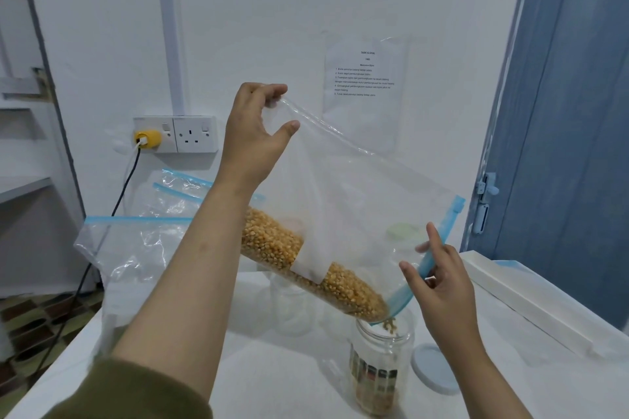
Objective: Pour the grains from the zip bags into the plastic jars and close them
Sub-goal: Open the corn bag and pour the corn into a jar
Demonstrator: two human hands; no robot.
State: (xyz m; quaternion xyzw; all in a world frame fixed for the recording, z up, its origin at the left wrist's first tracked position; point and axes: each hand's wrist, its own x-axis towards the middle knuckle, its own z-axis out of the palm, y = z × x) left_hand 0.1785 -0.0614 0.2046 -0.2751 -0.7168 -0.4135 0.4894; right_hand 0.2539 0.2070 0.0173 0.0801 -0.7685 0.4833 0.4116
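Pouring step: left hand (253,133) pinches the zip bag (340,214) corner high; right hand (439,279) grip clamps its blue mouth over the open jar (379,367) on the bench (272,378) (lid (432,367) beside). Next, likely raise further.

White table (258,381), clear open jar (377,374), pale blue lid (434,369), empty zip bags (136,248), second clear jar (292,303)

The left hand (252,133) is raised high, fingertips pinched together. The right hand (439,279) sits lower, fingers loosely curled in a light grip.
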